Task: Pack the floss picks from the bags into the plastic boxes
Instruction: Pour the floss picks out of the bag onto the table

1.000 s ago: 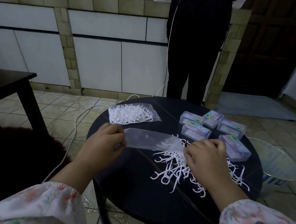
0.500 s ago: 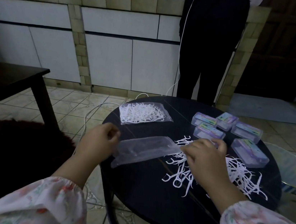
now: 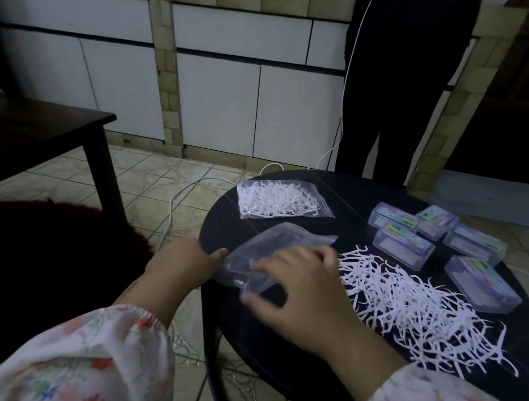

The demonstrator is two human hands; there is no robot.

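Note:
A pile of loose white floss picks (image 3: 411, 303) lies on the round black table (image 3: 303, 357). An empty clear bag (image 3: 270, 251) lies crumpled at the table's left edge. My left hand (image 3: 185, 257) pinches its left end. My right hand (image 3: 302, 289) lies over the bag, fingers curled round its lower part. A second bag, full of floss picks (image 3: 280, 199), sits at the table's far left. Several clear plastic boxes (image 3: 403, 245) with coloured labels stand shut at the far right.
A person in dark clothes (image 3: 396, 83) stands behind the table, with a white cable (image 3: 344, 110) hanging down to the tiled floor. A dark low table (image 3: 30, 129) stands to the left. A dark red cushion (image 3: 47, 256) fills the near left.
The bag, held stretched between both hands before, is now bunched at the table's left edge. My right hand has moved left onto it. The camera has swung left.

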